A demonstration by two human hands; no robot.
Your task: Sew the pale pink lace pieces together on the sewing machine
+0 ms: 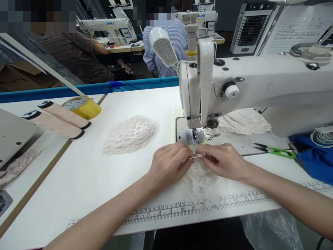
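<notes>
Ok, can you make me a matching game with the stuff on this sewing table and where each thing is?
Things:
1. tape roll
2. snips
3. lace pile
4. lace piece

Places:
A. under both hands, in front of the needle
B. far left, beside two pink cones
C. right of the hands, green handles
D. left of the sewing machine, untouched

Pairs: 1-B, 2-C, 3-D, 4-A

Sewing machine head blocks far side, just beyond both hands. Open table to the left, up to lace pile. Right: scissors and blue cloth obstruct. Near edge free.
</notes>
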